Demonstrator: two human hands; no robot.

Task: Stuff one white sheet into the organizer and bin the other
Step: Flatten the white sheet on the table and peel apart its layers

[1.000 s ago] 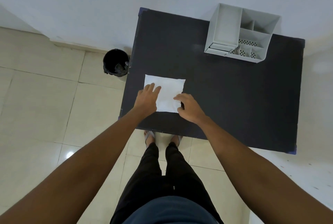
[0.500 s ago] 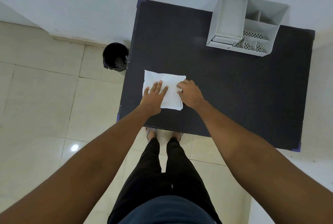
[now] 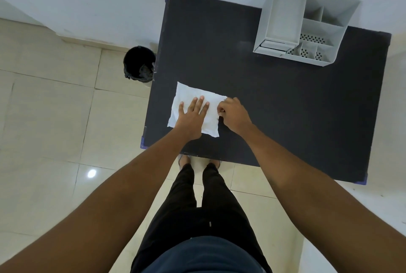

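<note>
Left hand [image 3: 191, 116] lay flat, fingers spread, on white sheet [image 3: 193, 97], right hand [image 3: 233, 115] pinched its right edge, organizer [image 3: 283, 15] and bin [image 3: 138, 65] well apart

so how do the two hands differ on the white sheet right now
The left hand lies flat on the white sheet, fingers spread, palm down; the right hand is curled, fingertips pinching at the sheet's right edge. The left sits over the sheet's middle, the right mostly off it, over the black table. Both touch the sheet.

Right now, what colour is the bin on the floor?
Black, the bin beside the table, seen from the head camera.
</note>
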